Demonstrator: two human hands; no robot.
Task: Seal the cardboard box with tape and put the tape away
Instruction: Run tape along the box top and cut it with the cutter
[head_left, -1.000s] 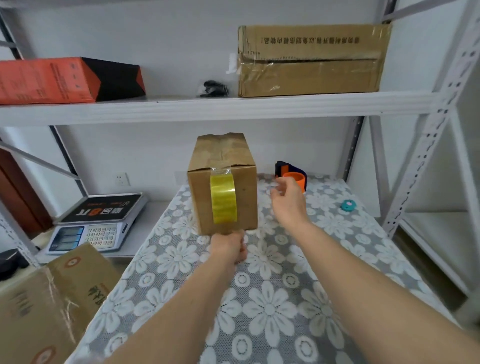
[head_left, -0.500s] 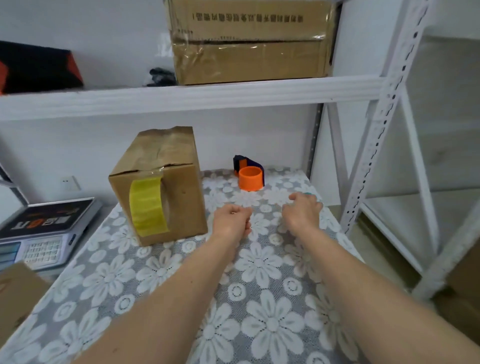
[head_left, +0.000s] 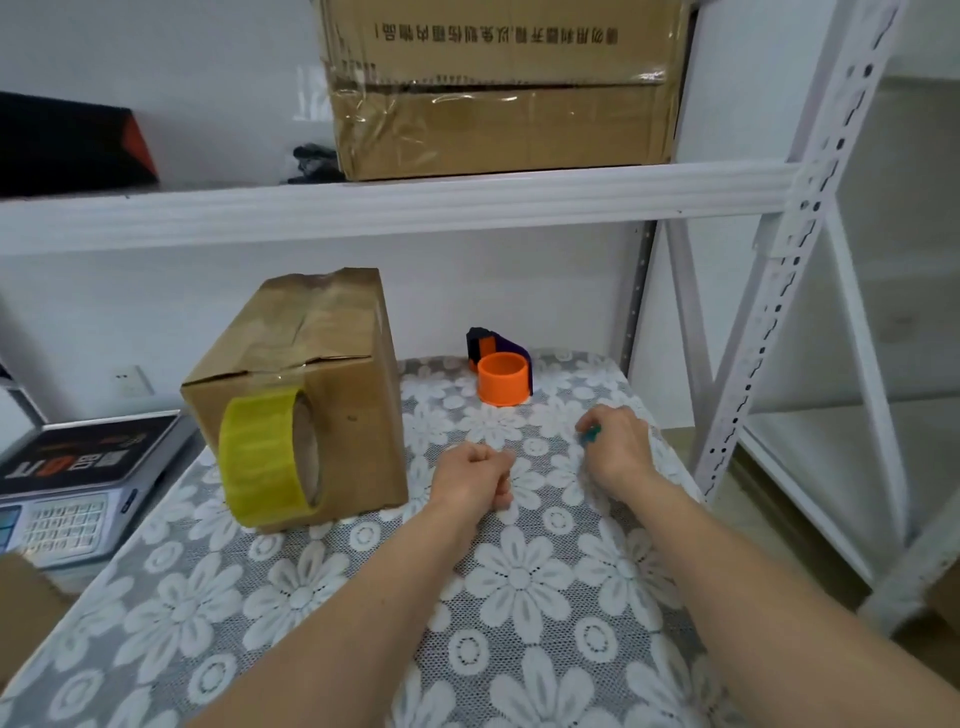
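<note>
A small cardboard box (head_left: 332, 353) stands on the flowered table, its top flaps closed under clear tape. A roll of yellow tape (head_left: 265, 465) hangs against the box's front face, still joined to the strip on top. My left hand (head_left: 475, 480) rests on the table right of the box as a closed fist with nothing visible in it. Further right, my right hand (head_left: 615, 447) is curled over a small teal object (head_left: 589, 435) on the tablecloth. An orange and dark tape dispenser (head_left: 501, 382) sits behind both hands.
A white shelf board (head_left: 415, 200) spans above the table and carries a large taped carton (head_left: 504, 88) and a black and red box (head_left: 72, 143). A weighing scale (head_left: 78, 483) sits at the left. Upright shelf posts (head_left: 769, 291) stand at the right.
My left hand left the box's lower edge and moved right into a fist. My right hand came down onto the teal object and closed on it. The view swung rightward.
</note>
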